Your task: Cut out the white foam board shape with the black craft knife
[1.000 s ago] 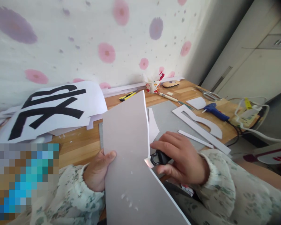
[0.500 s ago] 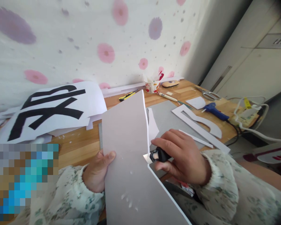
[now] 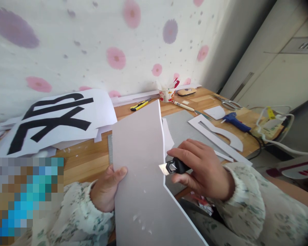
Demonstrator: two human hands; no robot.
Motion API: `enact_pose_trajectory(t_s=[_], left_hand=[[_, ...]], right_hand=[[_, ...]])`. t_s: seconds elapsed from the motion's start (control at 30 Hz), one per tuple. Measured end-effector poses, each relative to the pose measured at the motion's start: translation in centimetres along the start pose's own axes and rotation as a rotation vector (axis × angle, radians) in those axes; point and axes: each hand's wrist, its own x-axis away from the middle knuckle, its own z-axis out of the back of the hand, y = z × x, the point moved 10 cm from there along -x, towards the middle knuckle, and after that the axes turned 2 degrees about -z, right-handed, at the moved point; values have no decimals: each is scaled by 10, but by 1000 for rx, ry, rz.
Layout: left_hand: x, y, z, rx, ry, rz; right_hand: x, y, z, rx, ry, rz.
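A grey foam board (image 3: 138,153) with a white cut edge stands tilted up in front of me. My left hand (image 3: 107,188) grips its left edge, thumb on the near face and the other fingers hidden behind. In my right hand (image 3: 200,171) is a black utility knife (image 3: 178,166), held at the board's right edge. Its short blade (image 3: 163,169) lies over that edge, just above a notch where the outline steps outward. Whether the blade is touching the foam I cannot tell.
Behind the board lies a grey cutting mat (image 3: 179,124) with white cut-out letter shapes (image 3: 218,138). Farther right are a blue glue gun (image 3: 236,122), scissors (image 3: 228,102) and a power strip (image 3: 270,126). A yellow cutter (image 3: 140,105), a paper cup (image 3: 166,95) and printed sheets (image 3: 102,106) sit toward the wall.
My right hand and the knife have shifted slightly right and up along the edge. The board has tipped a little to the right, and my left hand keeps its grip.
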Motion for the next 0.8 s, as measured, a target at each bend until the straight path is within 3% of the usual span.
enact_pose_trajectory(t_s=[0.33,0.8], left_hand=[[4,6,-5,-47,-30,43],[1,-3,6,-1,8,23]], right_hand=[[-2,1,1,6,-6,-5],[-9,8,3,-26,0,-27]])
